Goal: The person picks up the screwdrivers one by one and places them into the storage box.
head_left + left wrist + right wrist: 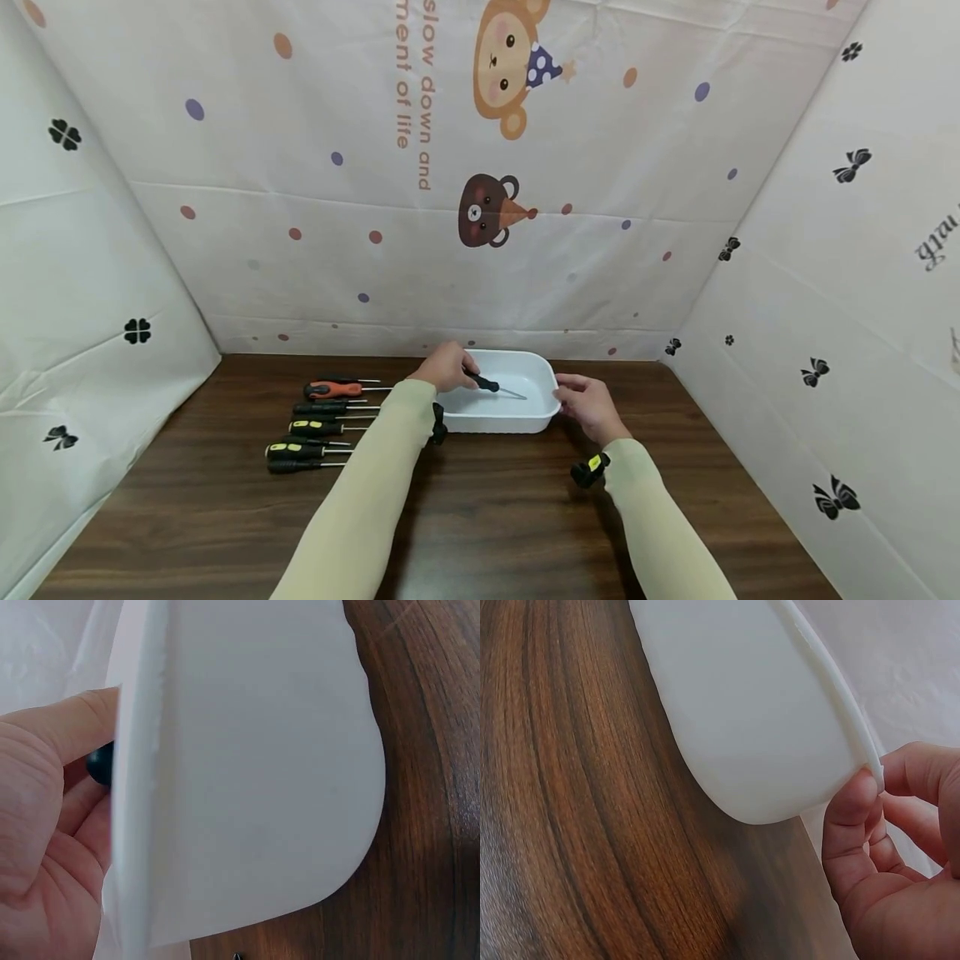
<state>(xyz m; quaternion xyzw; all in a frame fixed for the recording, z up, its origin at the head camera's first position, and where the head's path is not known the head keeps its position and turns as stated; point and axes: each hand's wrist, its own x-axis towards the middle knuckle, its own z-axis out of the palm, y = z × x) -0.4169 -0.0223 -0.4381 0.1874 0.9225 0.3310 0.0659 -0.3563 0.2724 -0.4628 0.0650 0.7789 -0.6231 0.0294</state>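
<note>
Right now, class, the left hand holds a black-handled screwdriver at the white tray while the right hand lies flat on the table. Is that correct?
Not quite: the right hand isn't flat; its fingers pinch the rim of the white tray, as the right wrist view shows. The left hand does hold a black-handled screwdriver there.

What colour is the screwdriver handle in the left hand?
The screwdriver handle is black, best seen in the head view.
</note>
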